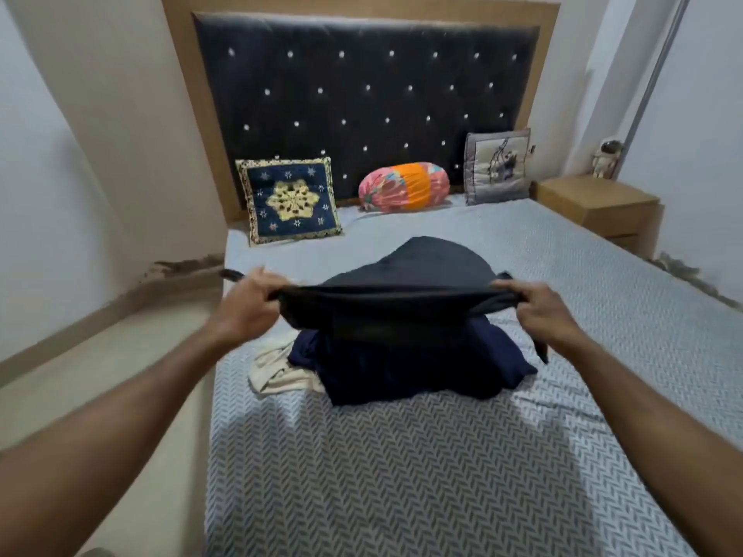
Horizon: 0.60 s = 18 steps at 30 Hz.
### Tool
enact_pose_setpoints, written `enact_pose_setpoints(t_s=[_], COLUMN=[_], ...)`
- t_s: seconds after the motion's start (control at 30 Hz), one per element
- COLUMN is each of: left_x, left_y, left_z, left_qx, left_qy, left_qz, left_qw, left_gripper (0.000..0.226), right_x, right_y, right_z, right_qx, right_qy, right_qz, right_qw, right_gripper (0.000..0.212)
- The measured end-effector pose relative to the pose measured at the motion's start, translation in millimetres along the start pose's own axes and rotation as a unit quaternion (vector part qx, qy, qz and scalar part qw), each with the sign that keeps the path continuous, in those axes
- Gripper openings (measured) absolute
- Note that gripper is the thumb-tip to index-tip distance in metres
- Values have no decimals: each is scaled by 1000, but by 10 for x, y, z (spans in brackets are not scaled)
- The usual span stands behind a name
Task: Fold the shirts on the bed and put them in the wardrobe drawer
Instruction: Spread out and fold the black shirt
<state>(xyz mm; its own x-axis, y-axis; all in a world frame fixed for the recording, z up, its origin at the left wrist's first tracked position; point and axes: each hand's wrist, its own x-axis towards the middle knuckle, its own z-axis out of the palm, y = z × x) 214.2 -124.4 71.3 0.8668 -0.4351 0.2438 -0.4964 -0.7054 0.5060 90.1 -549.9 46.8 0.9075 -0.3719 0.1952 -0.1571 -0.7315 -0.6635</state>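
Both hands, left hand (253, 297) and right hand (536, 309), clutch the dark shirt (402, 283) stretched between them (long axis left-right). It hangs mid-frame over the shirt pile (410, 367) on the bed (402, 476).

A home bedroom, no question; a wide bed (402, 476) under a grey herringbone cover fills the view from six o'clock up; at twelve o'clock a dark tufted headboard (362, 98) in a wooden frame stands against the wall; along its foot lean a navy embroidered cushion (287, 199) at eleven, a bright pink-and-orange bolster (403, 187) at twelve, a grey cushion (496, 166) at one; a wooden bedside table (599, 205) sits at two o'clock, a small astronaut figure (606, 158) on top.
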Motion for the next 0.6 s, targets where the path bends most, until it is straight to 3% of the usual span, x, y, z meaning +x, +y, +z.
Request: enact_pose_setpoints(t_s=[0.1, 0.23, 0.37, 0.47, 0.53, 0.6], left_x=[-628, -1477, -2061, -2484, -2681, -2825], left_y=[-305, -569, -659, -749, -785, -694], left_z=[558, 1155, 1506, 1759, 1902, 1971], left_qx=[10, 42, 41, 74, 134, 196], left_qy=[-96, -226, -280, -347, -378, -393], left_qz=[-1, -35, -63, -64, -72, -96], left_qw=[995, 973, 957, 933, 913, 893], left_gripper=[41, 45, 49, 54, 57, 71], right_x=[-549, -1383, -2052, -2444, -2577, -2719], right_y=[481, 1005, 1399, 1570, 1585, 1532], right_z=[378, 730, 899, 1021, 1137, 1262], right_qx=[-38, -96, -134, -227, -323, -394], right_qy=[-101, -215, -280, -377, -386, -335], right_qz=[41, 40, 66, 75, 63, 48], right_qw=[993, 971, 948, 895, 862, 854], right_gripper=[57, 68, 60, 65, 63, 90])
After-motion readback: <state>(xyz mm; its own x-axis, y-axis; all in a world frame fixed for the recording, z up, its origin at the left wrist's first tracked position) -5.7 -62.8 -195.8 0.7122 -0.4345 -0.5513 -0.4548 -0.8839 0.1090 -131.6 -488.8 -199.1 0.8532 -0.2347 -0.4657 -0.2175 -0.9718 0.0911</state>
